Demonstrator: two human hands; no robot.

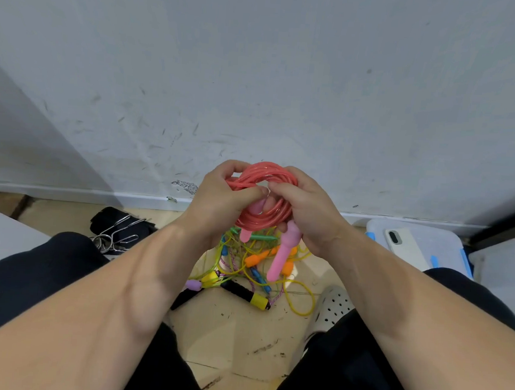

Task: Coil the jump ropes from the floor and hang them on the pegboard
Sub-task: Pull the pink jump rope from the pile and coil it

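Item: coral-pink jump rope of glossy plastic cord, wound into a round multi-turn coil, held up between the two hands in front of the wall, clear of the floor. Left hand is curled round the coil's left side; right hand is curled round its right side, and the thumbs meet over the coil's open middle, so both hands are clamped on the same bundle. One pale pink moulded plastic handle hangs free just below the right hand. What looks like the tip of the second handle shows below the left hand. Handling, as judged: light, smooth and somewhat springy cord. The turns are likely to slip over one another and spring open if the grip loosens, and the dangling handles will swing and pull at the outer turns. The best hold is round all the turns together at one point of the ring, with the handles gathered in or tucked through before carrying. Nothing here looks fragile. Also present: a tangled heap of yellow, green, orange and blue jump ropes on the tiled floor directly below the hands, not yet coiled. A black-and-yellow handle lies at the edge nearer the person. A cluster of bent steel wire hooks lies below and to the left of the left hand. The pegboard is not in view.
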